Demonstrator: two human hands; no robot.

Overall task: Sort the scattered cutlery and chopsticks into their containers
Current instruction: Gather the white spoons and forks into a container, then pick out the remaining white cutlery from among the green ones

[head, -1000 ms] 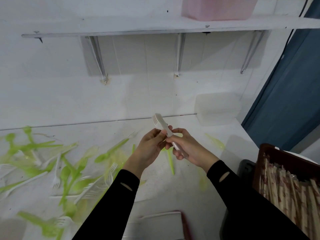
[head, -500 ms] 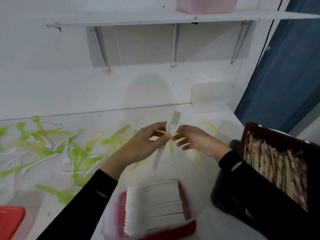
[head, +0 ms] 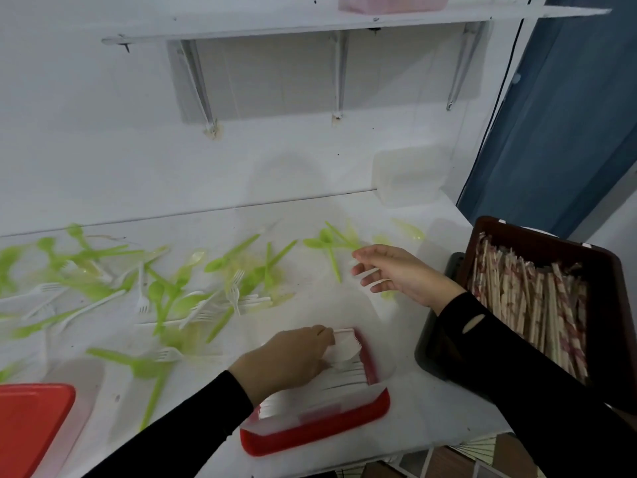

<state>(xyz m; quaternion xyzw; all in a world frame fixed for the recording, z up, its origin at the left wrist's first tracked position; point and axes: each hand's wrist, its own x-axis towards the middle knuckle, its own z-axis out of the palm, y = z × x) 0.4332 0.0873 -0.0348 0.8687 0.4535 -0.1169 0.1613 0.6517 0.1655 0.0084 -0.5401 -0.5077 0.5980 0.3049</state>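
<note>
Four containers stand on the white table (head: 310, 215). At the near left edge sits a red-lidded box (head: 31, 426), its contents hidden. Beyond it, green spoons (head: 162, 298) and loose white forks (head: 141, 298) lie scattered over the left half of the table, overlapping and too blurred to count.

In the near middle, a red tray (head: 317, 429) holds a neat stack of forks (head: 341, 377). The left hand (head: 286, 360) reaches into the tray, with its fingertips closed on one fork (head: 344, 350) lying on top of the stack. The right hand (head: 396, 270) hovers farther back, fingers spread wide and holding nothing, close to a few more green spoons.

A clear tub (head: 406, 177) stands far right against the wall. A dark crate (head: 537, 236) on the right is packed with wrapped chopsticks (head: 531, 305).

Above, a shelf (head: 310, 19) on three brackets (head: 200, 88) carries one pink box (head: 393, 1). A blue panel (head: 568, 115) closes the right side.
</note>
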